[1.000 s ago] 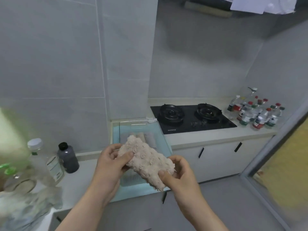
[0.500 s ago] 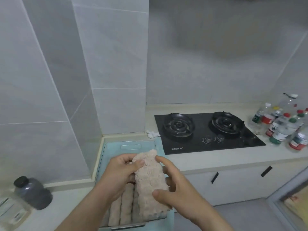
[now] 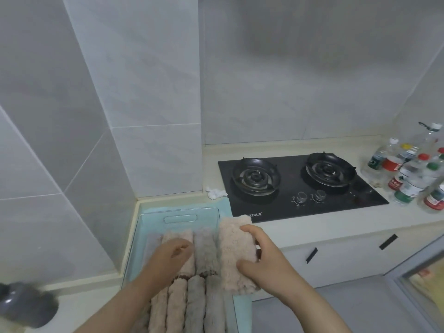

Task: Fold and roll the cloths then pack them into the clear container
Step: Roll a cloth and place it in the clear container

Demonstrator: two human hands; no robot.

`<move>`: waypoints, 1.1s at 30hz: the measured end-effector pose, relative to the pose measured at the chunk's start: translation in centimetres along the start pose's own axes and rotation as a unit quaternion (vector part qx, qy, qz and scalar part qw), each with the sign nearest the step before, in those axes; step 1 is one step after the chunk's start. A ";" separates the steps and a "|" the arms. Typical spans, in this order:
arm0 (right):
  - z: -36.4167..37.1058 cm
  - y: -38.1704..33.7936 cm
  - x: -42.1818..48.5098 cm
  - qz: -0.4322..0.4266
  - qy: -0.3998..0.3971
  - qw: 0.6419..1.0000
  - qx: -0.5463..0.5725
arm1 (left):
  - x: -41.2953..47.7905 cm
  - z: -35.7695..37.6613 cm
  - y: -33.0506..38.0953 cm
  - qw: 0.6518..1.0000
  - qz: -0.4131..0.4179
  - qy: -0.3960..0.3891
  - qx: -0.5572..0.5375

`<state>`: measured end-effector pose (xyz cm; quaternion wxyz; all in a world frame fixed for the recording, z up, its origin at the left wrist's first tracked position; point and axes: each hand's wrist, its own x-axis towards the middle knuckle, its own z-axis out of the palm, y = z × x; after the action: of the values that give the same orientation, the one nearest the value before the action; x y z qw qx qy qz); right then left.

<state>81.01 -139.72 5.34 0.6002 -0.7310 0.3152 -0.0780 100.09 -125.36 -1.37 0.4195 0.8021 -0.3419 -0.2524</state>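
- Head view, hands: the right hand [image 3: 266, 263] pinches the rolled cloth [image 3: 236, 251] between thumb and fingers and carries it alone.
- The left hand [image 3: 173, 253] lies on the packed rolls [image 3: 204, 255] with bent fingers. Whether it grips a roll or only presses cannot be told.
- Head view, task item: the rolled cloth hangs lengthwise over the right rim of the clear container [image 3: 206, 219], touching the outermost roll of the back row. It is not yet seated.
- The container stands on the desk [image 3: 312, 234], just left of the stove [image 3: 300, 186]. It holds two rows of rolls lying side by side.
- Change noted: one second ago both hands held this cloth in the air before the container. Half a second ago both hands held it over the rolls. The left hand has since released it and gone down onto the back row.
- Assessment: rolling of this piece appears finished and packing is in hand. The left hand is probably crowding the back row leftward to open a slot.
- Risk: a one-handed hold may let the roll loosen before it is wedged in.
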 end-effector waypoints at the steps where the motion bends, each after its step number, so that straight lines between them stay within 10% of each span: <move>1: -0.1 0.2 0.4 0.007 0.009 1.000 -0.009 | 0.3 0.2 -1.4 0.995 0.045 -0.023 0.090; 4: 0.0 0.5 1.2 0.025 0.033 0.999 -0.035 | 2.5 1.2 -5.6 0.933 0.184 -0.084 0.298; 10: 0.9 0.4 2.2 0.050 0.086 0.993 -0.059 | 8.9 4.1 -7.3 0.891 0.247 -0.184 0.334; 22: 4.0 -1.4 4.6 0.018 0.125 0.990 -0.065 | 10.3 5.3 -9.0 0.879 0.172 -0.165 0.413; 33: 11.0 1.5 12.6 0.015 -0.010 0.939 -0.343 | 9.5 1.6 -10.9 0.886 0.083 -0.188 0.415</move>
<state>95.76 -137.74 -2.33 0.3169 -0.8884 0.3281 0.0515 108.71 -128.82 -12.57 -0.0046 0.8091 -0.5536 -0.1974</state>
